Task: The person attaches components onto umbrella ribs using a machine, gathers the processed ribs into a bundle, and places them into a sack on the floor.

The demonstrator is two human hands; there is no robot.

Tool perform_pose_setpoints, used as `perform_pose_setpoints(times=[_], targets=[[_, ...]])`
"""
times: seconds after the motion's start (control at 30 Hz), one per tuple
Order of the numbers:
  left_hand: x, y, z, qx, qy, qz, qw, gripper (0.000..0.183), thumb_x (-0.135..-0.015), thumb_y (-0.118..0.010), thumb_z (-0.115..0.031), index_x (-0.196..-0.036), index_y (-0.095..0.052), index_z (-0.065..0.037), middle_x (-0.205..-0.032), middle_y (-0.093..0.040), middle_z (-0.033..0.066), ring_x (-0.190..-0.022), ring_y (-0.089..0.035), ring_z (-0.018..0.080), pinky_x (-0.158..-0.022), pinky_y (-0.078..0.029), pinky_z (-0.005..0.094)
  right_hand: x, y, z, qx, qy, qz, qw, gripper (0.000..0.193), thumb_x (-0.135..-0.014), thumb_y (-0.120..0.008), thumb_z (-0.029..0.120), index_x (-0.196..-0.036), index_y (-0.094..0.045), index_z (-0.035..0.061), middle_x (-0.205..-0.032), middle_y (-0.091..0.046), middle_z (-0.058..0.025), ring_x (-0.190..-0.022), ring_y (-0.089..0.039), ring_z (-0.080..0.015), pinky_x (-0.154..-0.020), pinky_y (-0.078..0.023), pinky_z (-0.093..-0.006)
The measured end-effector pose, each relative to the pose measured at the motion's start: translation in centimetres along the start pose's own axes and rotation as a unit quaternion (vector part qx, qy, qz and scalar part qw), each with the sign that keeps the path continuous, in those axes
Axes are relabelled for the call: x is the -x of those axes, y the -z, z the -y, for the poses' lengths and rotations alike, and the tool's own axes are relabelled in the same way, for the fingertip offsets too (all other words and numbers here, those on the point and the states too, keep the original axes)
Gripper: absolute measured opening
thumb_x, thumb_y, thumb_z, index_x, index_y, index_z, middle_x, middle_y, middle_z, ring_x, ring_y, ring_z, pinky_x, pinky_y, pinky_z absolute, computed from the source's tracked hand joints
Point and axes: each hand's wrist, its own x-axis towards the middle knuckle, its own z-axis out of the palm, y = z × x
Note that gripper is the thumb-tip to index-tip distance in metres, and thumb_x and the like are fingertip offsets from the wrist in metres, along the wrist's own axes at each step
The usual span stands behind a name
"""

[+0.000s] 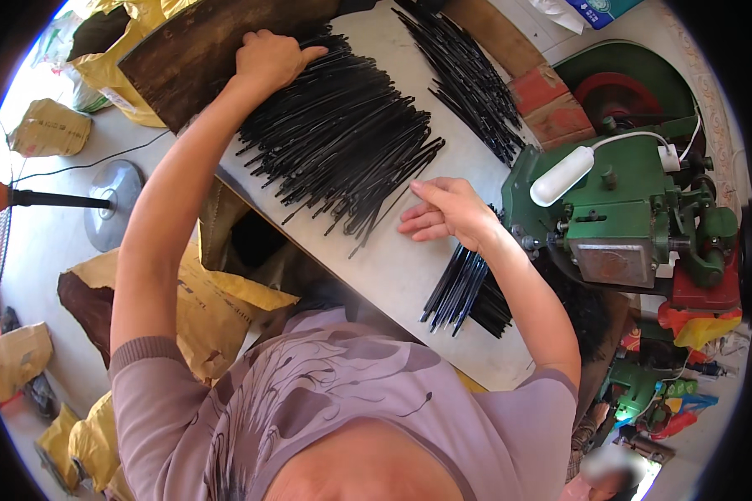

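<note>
A wide pile of thin black rods (334,125) lies slantwise on the pale worktop (376,288). My left hand (269,60) rests at the pile's far left end, beside an upright dark wooden board (188,54); its thumb points right over the rods and its fingers are apart. My right hand (451,210) is at the pile's near right side, palm partly turned up, fingers stretched out. One rod's end comes up to its fingertips; I cannot tell whether they touch. Below my right wrist lies a smaller bundle of black rods (459,288).
Another row of black rods (464,75) lies along the worktop's far side, next to a red-brown block (551,104). A green machine (610,200) with a white lamp (562,177) stands at right. Yellow-brown sacks (200,309) and a round metal stand base (114,204) are on the left.
</note>
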Motion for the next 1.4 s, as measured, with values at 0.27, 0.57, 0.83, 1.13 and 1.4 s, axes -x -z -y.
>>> perform_pose_setpoints(times=[0.27,0.57,0.83,1.13,1.4], targets=[[2.2,1.0,-2.0,0.203,0.017,0.226,0.953,0.069,-0.077,-0.039,-0.062,-0.091,-0.062,0.001,-0.093,-0.06,0.0206,-0.089,-0.057,0.035,-0.078,-0.044,0.0397,-2.3,-1.2,1.4,-0.076,0.004,0.015,0.997,0.074,-0.076,-0.06,0.043,-0.111,-0.034,-0.0176,-0.094,-0.051,-0.0323,-0.077,-0.06,-0.0353,-0.065,-0.052,-0.0406],[4.9,1.8,-3.9,0.237,-0.054,0.233,0.942,0.066,-0.076,-0.046,-0.058,-0.087,-0.061,0.005,-0.086,-0.059,0.0253,-0.082,-0.058,0.0385,-0.074,-0.045,0.0422,-2.1,0.0,-0.2,-0.053,0.009,-0.026,0.998,0.06,-0.075,-0.06,0.044,-0.104,-0.049,-0.0078,-0.091,-0.059,-0.0184,-0.076,-0.062,-0.0271,-0.065,-0.051,-0.0435],[3.3,2.9,-0.9,0.194,-0.013,0.218,0.956,0.067,-0.075,-0.048,-0.057,-0.084,-0.06,0.008,-0.087,-0.058,0.0271,-0.08,-0.057,0.0384,-0.072,-0.043,0.0415,-1.8,1.6,0.9,0.148,-0.05,-0.052,0.986,0.067,-0.075,-0.057,0.048,-0.098,-0.051,-0.0147,-0.083,-0.06,-0.0224,-0.067,-0.063,-0.0277,-0.059,-0.053,-0.033],[4.4,3.7,-4.3,0.303,0.015,0.305,0.903,0.081,-0.057,-0.057,-0.07,-0.092,-0.061,0.003,-0.085,-0.062,0.0205,-0.083,-0.06,0.0291,-0.076,-0.044,0.0337,-2.1,1.3,1.3,0.04,-0.044,-0.026,0.998,0.066,-0.075,-0.059,0.045,-0.106,-0.046,-0.0118,-0.091,-0.058,-0.0232,-0.075,-0.061,-0.0317,-0.065,-0.052,-0.0404],[4.9,6.3,-5.1,0.34,0.062,0.311,0.885,0.077,-0.054,-0.063,-0.066,-0.08,-0.063,0.006,-0.077,-0.061,0.017,-0.074,-0.059,0.0247,-0.066,-0.045,0.0349,-3.6,-0.3,3.4,-0.004,-0.018,0.005,1.0,0.066,-0.072,-0.061,0.046,-0.108,-0.047,-0.0069,-0.095,-0.058,-0.0183,-0.079,-0.06,-0.0312,-0.068,-0.05,-0.044]])
